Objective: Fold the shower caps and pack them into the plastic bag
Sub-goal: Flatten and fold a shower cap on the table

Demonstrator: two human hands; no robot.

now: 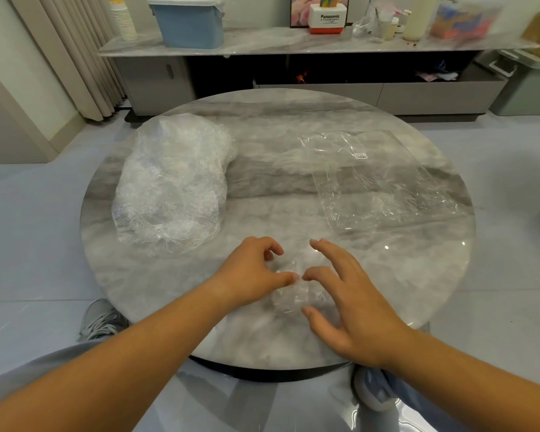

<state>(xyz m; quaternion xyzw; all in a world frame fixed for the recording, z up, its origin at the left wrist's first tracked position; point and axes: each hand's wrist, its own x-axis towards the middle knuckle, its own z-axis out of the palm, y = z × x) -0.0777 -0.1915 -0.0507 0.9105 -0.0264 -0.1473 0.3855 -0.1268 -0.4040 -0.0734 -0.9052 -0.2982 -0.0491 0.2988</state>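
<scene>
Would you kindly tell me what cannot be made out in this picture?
All in the head view:
Pile of caps: count hidden by overlapping clear layers.
Cap by the left hand: folds lost in blur; grip unclear.
Plastic bag label: print too small.
Shelf items, top right: blurred.

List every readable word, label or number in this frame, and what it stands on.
"Panasonic": white and red box on the sideboard.
The smaller line beneath it: too blurred to read.
White sticker on the plastic bag: print too small to read.
</scene>
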